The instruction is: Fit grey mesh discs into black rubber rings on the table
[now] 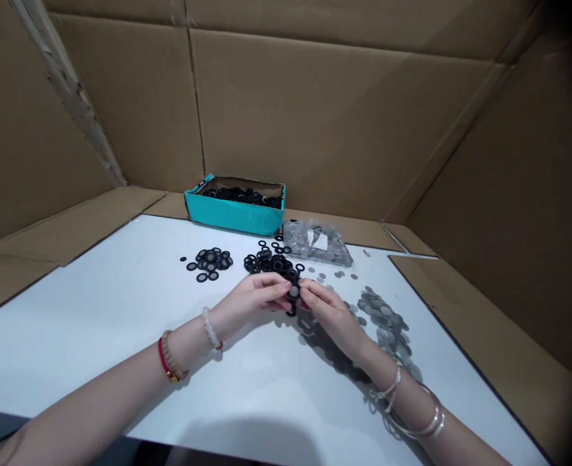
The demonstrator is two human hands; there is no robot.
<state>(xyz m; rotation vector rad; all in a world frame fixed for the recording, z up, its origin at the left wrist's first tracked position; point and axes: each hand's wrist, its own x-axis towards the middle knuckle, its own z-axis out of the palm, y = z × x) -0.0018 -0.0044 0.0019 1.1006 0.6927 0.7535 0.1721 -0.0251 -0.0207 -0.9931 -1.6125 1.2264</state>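
Observation:
Between both hands is a black rubber ring with a grey mesh disc in its middle. My left hand pinches its left edge with thumb and fingers. From the other side, my right hand grips the ring's right edge. Just behind the hands lies a pile of loose black rings. Grey discs are scattered in a heap to the right, partly under my right forearm. Over on the left sits a smaller pile of black rings with grey discs in them.
A turquoise box full of black rings stands at the back of the white table. Beside it lies a clear plastic bag of grey discs with a white label. Cardboard walls enclose the back and sides.

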